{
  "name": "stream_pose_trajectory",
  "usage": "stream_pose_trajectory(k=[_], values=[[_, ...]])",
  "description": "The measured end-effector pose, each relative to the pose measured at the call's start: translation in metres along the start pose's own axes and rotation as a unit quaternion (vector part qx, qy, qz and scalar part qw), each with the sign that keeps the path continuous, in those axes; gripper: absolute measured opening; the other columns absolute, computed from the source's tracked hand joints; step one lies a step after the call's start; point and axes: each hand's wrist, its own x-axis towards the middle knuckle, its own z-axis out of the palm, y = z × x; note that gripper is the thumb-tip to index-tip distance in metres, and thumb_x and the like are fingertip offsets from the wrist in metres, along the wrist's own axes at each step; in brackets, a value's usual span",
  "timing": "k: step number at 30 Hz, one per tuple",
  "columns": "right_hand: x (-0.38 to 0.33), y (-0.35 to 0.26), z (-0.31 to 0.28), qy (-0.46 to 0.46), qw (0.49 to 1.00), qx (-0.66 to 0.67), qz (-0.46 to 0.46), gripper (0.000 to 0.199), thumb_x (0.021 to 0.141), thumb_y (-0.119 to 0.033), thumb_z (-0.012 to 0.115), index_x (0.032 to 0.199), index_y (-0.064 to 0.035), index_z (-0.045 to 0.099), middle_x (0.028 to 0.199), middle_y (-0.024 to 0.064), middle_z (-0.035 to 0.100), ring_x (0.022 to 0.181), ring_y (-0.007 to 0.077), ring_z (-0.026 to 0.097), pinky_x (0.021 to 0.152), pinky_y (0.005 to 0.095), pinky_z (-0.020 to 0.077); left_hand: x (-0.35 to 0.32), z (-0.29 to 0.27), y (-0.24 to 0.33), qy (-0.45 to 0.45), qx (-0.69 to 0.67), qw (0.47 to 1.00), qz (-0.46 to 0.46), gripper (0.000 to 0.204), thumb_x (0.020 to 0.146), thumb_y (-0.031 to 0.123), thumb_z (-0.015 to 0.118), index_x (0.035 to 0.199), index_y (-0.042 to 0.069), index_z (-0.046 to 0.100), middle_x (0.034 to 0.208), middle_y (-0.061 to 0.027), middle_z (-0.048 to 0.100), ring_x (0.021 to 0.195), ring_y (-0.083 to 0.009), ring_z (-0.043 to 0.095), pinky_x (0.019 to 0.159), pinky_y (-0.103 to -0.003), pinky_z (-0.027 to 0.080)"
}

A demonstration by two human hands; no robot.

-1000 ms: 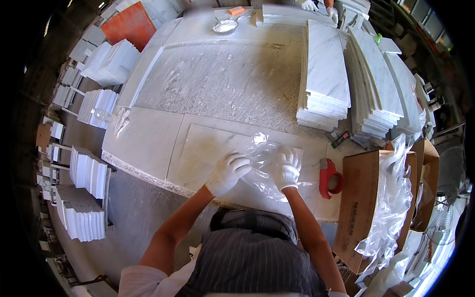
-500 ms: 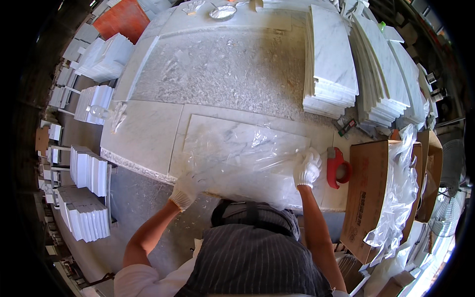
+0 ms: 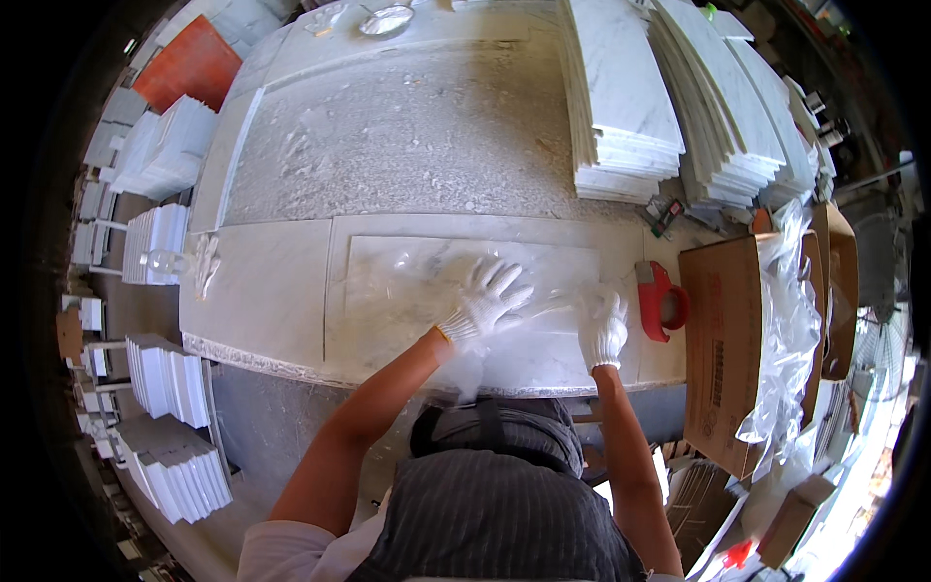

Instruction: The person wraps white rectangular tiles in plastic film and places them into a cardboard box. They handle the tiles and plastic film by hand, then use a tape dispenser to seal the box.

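clear plastic sheet under both gloved hands

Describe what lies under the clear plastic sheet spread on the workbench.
Under the clear plastic sheet lies a rectangular white marble tile, its veining visible through the film. Both white-gloved hands, left and right, press on top, hiding the parts beneath them.

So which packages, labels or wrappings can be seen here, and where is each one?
Clear plastic bag: flat on the marble slab, under both gloved hands.
Brown cardboard box: right of the bench, flat, with red print.
Clear plastic film: crumpled, draped over that box.
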Motion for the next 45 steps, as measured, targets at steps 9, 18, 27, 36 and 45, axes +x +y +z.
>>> stream_pose_trajectory(k=[9,18,27,36,45], values=[[-0.122,-0.030,-0.044,-0.146,0.810,0.520,0.228,0.088,0.094,-0.039,0.068,0.158,-0.0110,0.014,0.156,0.0195,0.029,0.135,0.0321,0.041,0.108,0.0450,0.0400,0.003,0.011,0.035,-0.091,0.296,0.951,-0.009,0.052,0.096,0.052,0.039,0.143,0.031,0.046,0.155,-0.0137,0.035,0.145,-0.0378,0.023,0.112,-0.069,0.012],[-0.069,-0.095,-0.078,-0.068,0.953,-0.073,-0.287,0.094,0.072,-0.033,0.081,0.148,-0.0015,0.036,0.138,0.0231,0.050,0.132,0.0435,0.044,0.115,0.0603,0.0219,0.011,0.020,0.059,-0.148,0.164,0.974,-0.046,0.074,0.091,0.069,0.037,0.148,0.022,0.040,0.162,-0.0088,0.026,0.151,-0.0357,0.013,0.115,-0.068,-0.001],[-0.121,0.033,-0.068,-0.128,0.960,-0.011,-0.248,0.021,0.082,-0.027,0.073,0.101,-0.0175,0.073,0.089,0.0040,0.068,0.098,0.0248,0.063,0.111,0.0517,0.0321,-0.012,0.017,0.023,0.073,0.017,0.996,-0.051,0.038,0.087,0.037,0.063,0.117,0.014,0.066,0.134,-0.0101,0.055,0.130,-0.0318,0.044,0.109,-0.063,0.025],[-0.167,0.074,-0.060,-0.127,0.957,-0.003,-0.262,0.017,0.084,-0.027,0.072,0.099,-0.0196,0.072,0.096,0.0033,0.068,0.102,0.0265,0.062,0.107,0.0545,0.0326,0.023,0.022,0.057,0.027,0.080,0.996,-0.029,0.048,0.089,0.048,0.060,0.129,0.022,0.061,0.147,-0.0120,0.045,0.135,-0.0376,0.040,0.107,-0.069,0.022],[-0.177,0.089,-0.065,-0.270,0.929,-0.075,-0.242,0.021,0.084,-0.023,0.070,0.104,-0.0175,0.071,0.101,0.0076,0.068,0.104,0.0288,0.063,0.100,0.0510,0.0408,0.016,0.019,0.086,-0.107,0.113,0.988,-0.004,0.059,0.089,0.065,0.052,0.144,0.043,0.046,0.161,-0.0055,0.029,0.149,-0.0352,0.019,0.109,-0.075,0.010]])
